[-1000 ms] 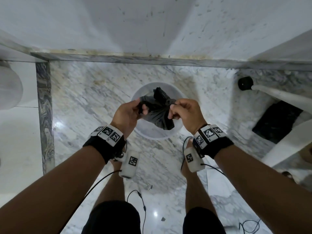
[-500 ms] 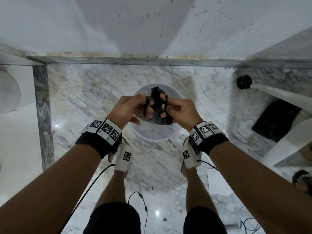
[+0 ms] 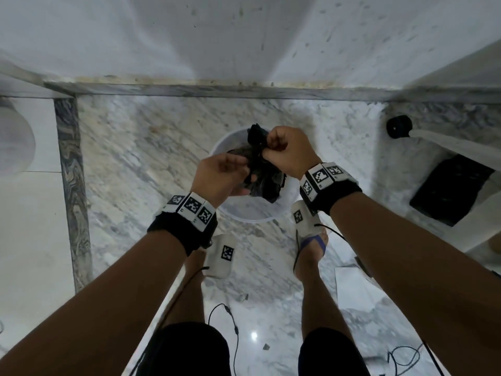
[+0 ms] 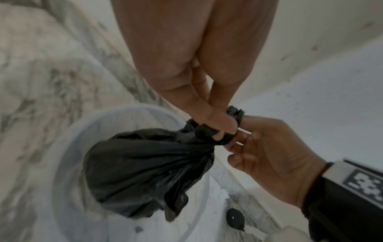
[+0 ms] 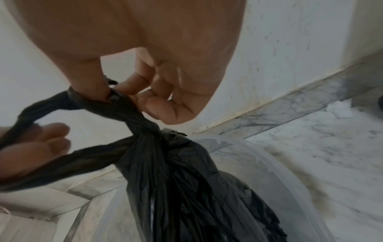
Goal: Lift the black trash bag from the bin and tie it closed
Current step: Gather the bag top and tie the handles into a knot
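Observation:
A small black trash bag (image 3: 267,183) hangs over the translucent white bin (image 3: 244,217) on the marble floor. Its top is twisted into two strands. My left hand (image 3: 242,173) holds the bag's neck on the near side, and in the left wrist view the left hand (image 4: 221,129) pinches the twisted neck above the bag (image 4: 145,163). My right hand (image 3: 267,149) is farther from me and pinches a strand. In the right wrist view the right hand (image 5: 110,94) grips that strand between thumb and fingers just above the crossing on the bag (image 5: 186,180). The strand loops over the left hand's fingers (image 5: 45,137).
The bin (image 4: 68,147) stands close to a white wall with a marble skirting (image 3: 244,89). A black round foot (image 3: 398,127) and a black mat (image 3: 452,189) lie to the right. Cables (image 3: 233,321) and my feet (image 3: 311,240) are on the floor below.
The hands were level and side by side on the bag's top. Now the right hand is farther forward and the left hand nearer to me and lower, with the strands crossed.

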